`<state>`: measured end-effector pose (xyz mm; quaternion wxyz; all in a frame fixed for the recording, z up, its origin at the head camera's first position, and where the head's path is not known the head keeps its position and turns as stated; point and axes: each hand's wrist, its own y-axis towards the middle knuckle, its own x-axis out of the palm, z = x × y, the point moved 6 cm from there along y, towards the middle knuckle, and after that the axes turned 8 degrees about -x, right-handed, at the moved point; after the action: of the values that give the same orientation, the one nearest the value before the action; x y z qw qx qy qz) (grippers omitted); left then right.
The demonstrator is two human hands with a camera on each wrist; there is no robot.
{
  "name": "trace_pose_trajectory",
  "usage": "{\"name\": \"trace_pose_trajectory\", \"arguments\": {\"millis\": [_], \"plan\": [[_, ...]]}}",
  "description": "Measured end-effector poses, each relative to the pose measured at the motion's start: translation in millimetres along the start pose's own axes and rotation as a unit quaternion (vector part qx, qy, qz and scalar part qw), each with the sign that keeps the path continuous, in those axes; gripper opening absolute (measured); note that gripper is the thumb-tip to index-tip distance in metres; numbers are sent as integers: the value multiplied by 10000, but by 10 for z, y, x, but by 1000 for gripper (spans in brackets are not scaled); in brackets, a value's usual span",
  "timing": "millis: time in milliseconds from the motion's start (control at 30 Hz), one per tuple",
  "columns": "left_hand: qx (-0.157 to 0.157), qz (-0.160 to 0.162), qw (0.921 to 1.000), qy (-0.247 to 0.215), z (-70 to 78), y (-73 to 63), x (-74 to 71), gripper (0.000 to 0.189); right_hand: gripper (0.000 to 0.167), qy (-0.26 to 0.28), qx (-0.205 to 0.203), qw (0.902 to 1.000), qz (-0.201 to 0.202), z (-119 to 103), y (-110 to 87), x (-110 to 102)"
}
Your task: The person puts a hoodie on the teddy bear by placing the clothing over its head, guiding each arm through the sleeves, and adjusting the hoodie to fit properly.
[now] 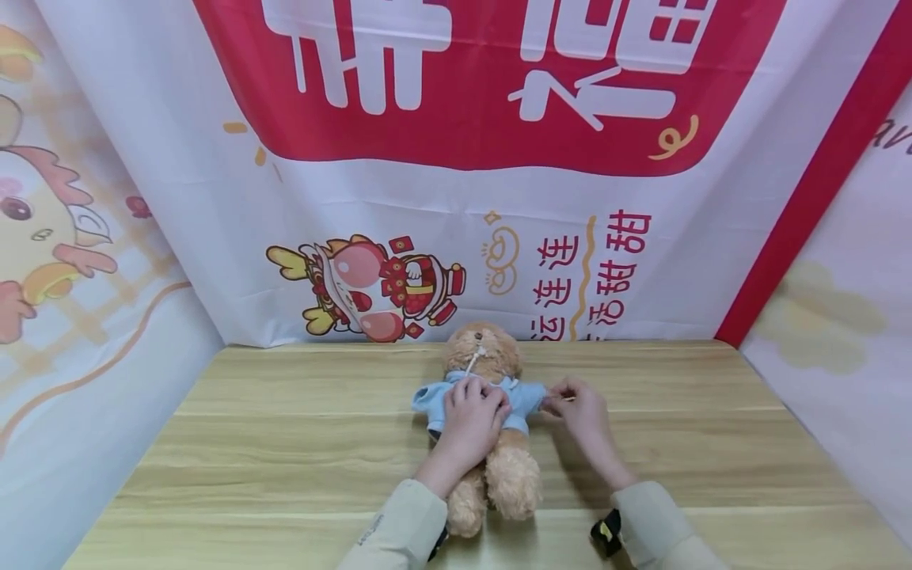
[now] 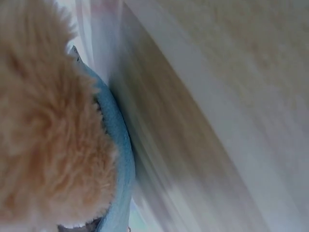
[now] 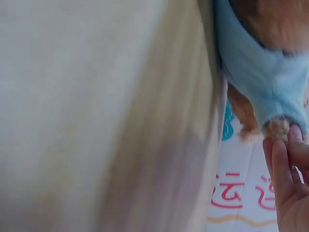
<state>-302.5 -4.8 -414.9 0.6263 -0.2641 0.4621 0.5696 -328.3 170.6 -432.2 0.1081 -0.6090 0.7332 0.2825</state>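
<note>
A light brown plush teddy bear (image 1: pixel 514 475) lies on its back on the table, head toward the wall. It wears a light blue shirt (image 1: pixel 527 396), with a white cord (image 1: pixel 472 362) trailing over its face. On the bear's chest lies my left hand (image 1: pixel 472 416), its fingers bent at the shirt front; the left wrist view shows fur (image 2: pixel 53 135) and shirt edge but no fingers. My right hand (image 1: pixel 580 412) pinches the furry paw tip (image 3: pixel 277 129) at the right sleeve's opening. The other sleeve (image 1: pixel 426 397) sticks out flat, with no paw showing from it.
The wood-grain table (image 1: pixel 285 443) extends on both sides of the bear. Behind it hangs a white and red printed cloth (image 1: pixel 463 198), reaching down to the table's back edge. Printed panels (image 1: pixel 93 261) stand at left and right.
</note>
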Motion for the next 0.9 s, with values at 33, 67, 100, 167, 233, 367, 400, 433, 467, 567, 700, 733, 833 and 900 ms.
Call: {"name": "trace_pose_trajectory", "arguments": {"millis": [33, 67, 100, 167, 233, 367, 400, 433, 467, 567, 700, 733, 833, 900], "plan": [[9, -30, 10000, -27, 0, -1, 1, 15, 8, 96, 54, 9999, 16, 23, 32, -18], [25, -62, 10000, -49, 2, -2, 4, 15, 7, 211, 119, 9997, 12, 45, 64, -34], [55, -78, 9999, -63, 6, -3, 4, 14, 7, 283, 175, 9994, -14, 70, 97, -46], [99, -120, 9999, -65, 11, -4, 11, 14, 9, 363, 305, 9988, -81, 116, 157, -54], [114, -152, 9998, -42, 15, -2, 21, 14, 10, 392, 379, 9984, -162, 147, 198, -49], [109, -126, 9999, -32, 19, 1, 21, 15, 11, 222, 382, 9987, -241, 162, 240, -18], [98, -107, 9999, -44, 19, 1, 16, 15, 12, 171, 386, 9988, -258, 155, 243, -11], [90, -86, 9999, -56, 16, 0, 13, 15, 13, 87, 380, 9988, -284, 141, 244, -6], [78, -60, 9999, -60, 12, 0, 10, 15, 14, -18, 365, 9989, -305, 122, 243, -4], [19, 32, 9999, -142, -2, -4, -4, 15, 17, -347, 76, 9989, -297, 2, 231, -3], [-26, 372, 9990, -254, -11, -3, -33, 26, 29, -645, -1122, 9913, -240, -300, 189, 58], [-50, 483, 9983, -315, -18, 1, -43, 32, 32, -597, -1406, 9876, -347, -375, 171, 99], [-163, 705, 9950, -693, -55, 19, -74, 45, 37, -235, -1891, 9768, -979, -532, 119, 264], [-361, 701, 9898, -1190, -102, 39, -100, 49, 32, -17, -1831, 9741, -1328, -571, 104, 357]]}}
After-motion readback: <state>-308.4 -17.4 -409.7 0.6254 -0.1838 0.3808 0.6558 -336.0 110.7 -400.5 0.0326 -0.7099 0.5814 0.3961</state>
